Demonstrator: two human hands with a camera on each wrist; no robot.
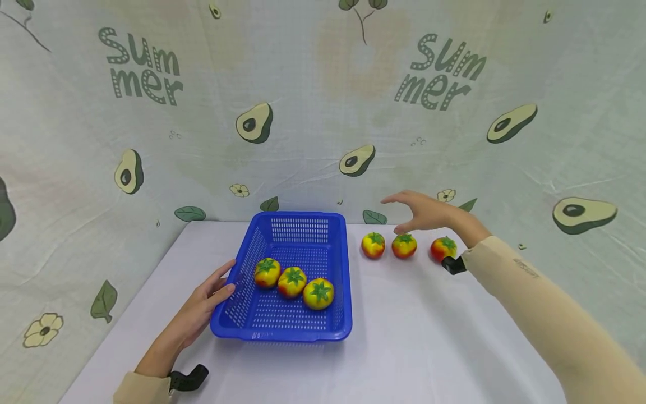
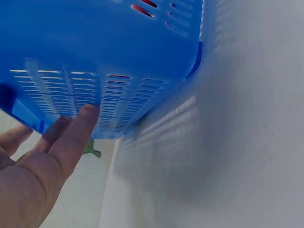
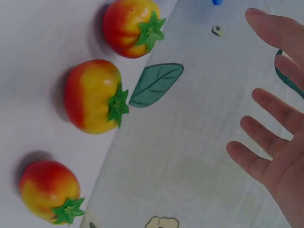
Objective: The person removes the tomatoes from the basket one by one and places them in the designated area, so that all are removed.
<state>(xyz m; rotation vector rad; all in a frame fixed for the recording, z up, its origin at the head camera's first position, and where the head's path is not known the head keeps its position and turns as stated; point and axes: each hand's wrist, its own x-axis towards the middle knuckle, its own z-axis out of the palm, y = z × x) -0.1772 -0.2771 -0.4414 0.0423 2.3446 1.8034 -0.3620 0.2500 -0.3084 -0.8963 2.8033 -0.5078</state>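
A blue plastic basket (image 1: pixel 288 335) with slotted walls has three red-and-yellow tomato-like fruits (image 1: pixel 291 281) with green star-shaped tops lying inside. My left hand (image 1: pixel 204 306) is at its left side, with fingertips against the slotted outer wall (image 2: pixel 118 95) and the fingers fairly straight. To the right of the basket, my right hand (image 1: pixel 424 212) hovers with thumb and fingers spread, holding nothing. Under it is the middle fruit (image 1: pixel 404 247) of a row of three, between the left fruit (image 1: pixel 373 246) and the right fruit (image 1: pixel 444 249). The right wrist view shows that spread hand (image 3: pixel 280 142) apart from the row.
A white table surface (image 1: pixel 404 336) lies under everything. Behind it hangs a pale cloth (image 1: pixel 323 84) printed with avocados, leaves and lettering, meeting the table's back edge just behind the fruit row. Black wrist straps (image 1: pixel 189 378) show at both sleeves.
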